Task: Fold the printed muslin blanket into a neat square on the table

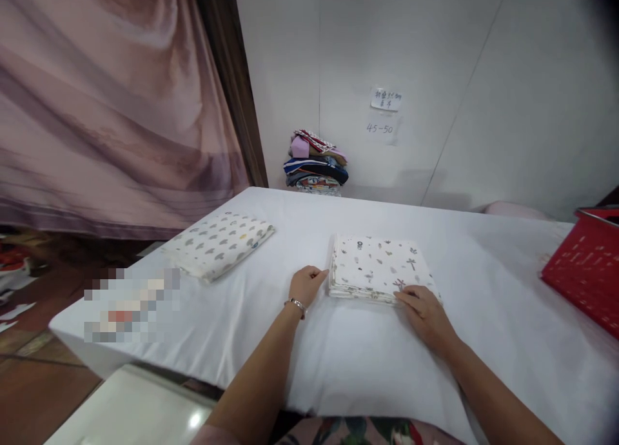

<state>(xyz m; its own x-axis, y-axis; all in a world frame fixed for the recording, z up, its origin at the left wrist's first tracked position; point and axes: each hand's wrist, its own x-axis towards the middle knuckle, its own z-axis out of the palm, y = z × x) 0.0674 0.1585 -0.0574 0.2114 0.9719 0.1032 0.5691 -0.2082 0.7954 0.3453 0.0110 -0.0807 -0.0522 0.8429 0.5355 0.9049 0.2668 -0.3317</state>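
Observation:
A neatly folded white cloth point(380, 264) with small grey and brown printed motifs lies flat on the table in front of me, its layers showing along the near edge. My left hand point(307, 285), with a bracelet at the wrist, is closed, its thumb and fingertips together right at the cloth's left edge; whether they pinch any fabric is hidden. At the near right corner, my right hand point(425, 315) grips the folded cloth between thumb and fingers. To the left lies another folded white cloth point(222, 242) printed with grey shapes.
A white cloth covers the table point(294, 216). At the right edge stands a red basket point(587, 267). Beyond the far edge rises a stack of folded fabrics point(316, 161) against the white wall. A pinkish curtain point(111, 109) hangs at left, and a white surface point(130, 409) sits lower down.

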